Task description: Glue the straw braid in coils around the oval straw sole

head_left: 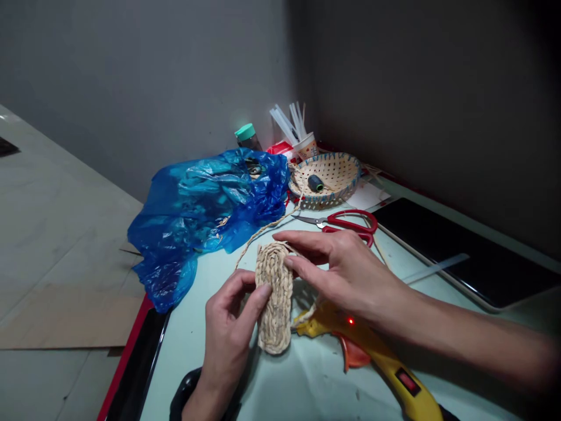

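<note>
A small oval mat of braided straw point(274, 295) stands on edge over the pale green table point(315, 380). My left hand point(230, 327) grips its left side, thumb pressed on the braid. My right hand point(339, 269) pinches the mat's upper right edge with the fingertips. A loose straw braid point(258, 234) trails from the top of the mat towards the basket. A yellow glue gun point(385, 368) with a lit red light lies under my right wrist.
A crumpled blue plastic bag point(205, 210) lies at the left. Behind it stand a woven basket point(326, 175) holding a dark spool, red-handled scissors point(350, 224), a cup of glue sticks point(304, 143) and a green-capped bottle point(246, 136). A dark tablet point(464, 251) lies right.
</note>
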A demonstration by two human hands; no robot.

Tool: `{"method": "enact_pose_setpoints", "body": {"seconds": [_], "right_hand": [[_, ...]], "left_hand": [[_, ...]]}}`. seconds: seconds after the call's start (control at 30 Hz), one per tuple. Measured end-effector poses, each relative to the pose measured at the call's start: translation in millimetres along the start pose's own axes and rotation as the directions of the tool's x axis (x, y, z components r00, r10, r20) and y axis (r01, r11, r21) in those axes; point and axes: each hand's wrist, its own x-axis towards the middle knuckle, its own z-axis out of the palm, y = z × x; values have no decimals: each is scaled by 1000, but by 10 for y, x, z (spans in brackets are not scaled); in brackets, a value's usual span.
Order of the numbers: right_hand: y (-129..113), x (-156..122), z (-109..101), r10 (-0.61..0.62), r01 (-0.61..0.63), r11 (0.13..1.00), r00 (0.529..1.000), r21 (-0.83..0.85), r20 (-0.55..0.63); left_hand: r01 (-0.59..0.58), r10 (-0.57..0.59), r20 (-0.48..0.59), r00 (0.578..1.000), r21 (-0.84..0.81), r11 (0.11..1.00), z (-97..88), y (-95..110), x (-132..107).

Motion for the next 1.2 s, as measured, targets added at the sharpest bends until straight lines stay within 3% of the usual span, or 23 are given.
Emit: {"method": "enact_pose_setpoints", "body": {"seconds": [0.37, 0.53, 0.63, 0.73, 0.8, 1.2], "right_hand": [[-15, -44, 36, -50, 50, 998, 999, -29, -5], [-31, -52, 24, -37, 37, 999, 999, -5, -1], [-9, -53, 28, 12, -12, 1000, 1000, 15, 3], [31, -35, 40, 63, -64, 997, 998, 38, 9], [52, -14, 43, 81, -81, 995, 997, 57, 10], [99, -55, 49, 112, -120, 985, 991, 126, 69]], "left_hand": [[110, -99, 66, 993, -176, 978, 59, -25, -52], [74, -75, 4, 997, -274, 959, 45, 14, -50], [7, -31, -95, 995, -249, 968, -5, 19, -34], [-93, 27, -294, 955, -212, 973, -59, 32, -2], [-118, 43, -357, 933, -192, 974, -91, 36, 22], [-70, 52, -254, 966, -65, 995, -186, -66, 6]]}}
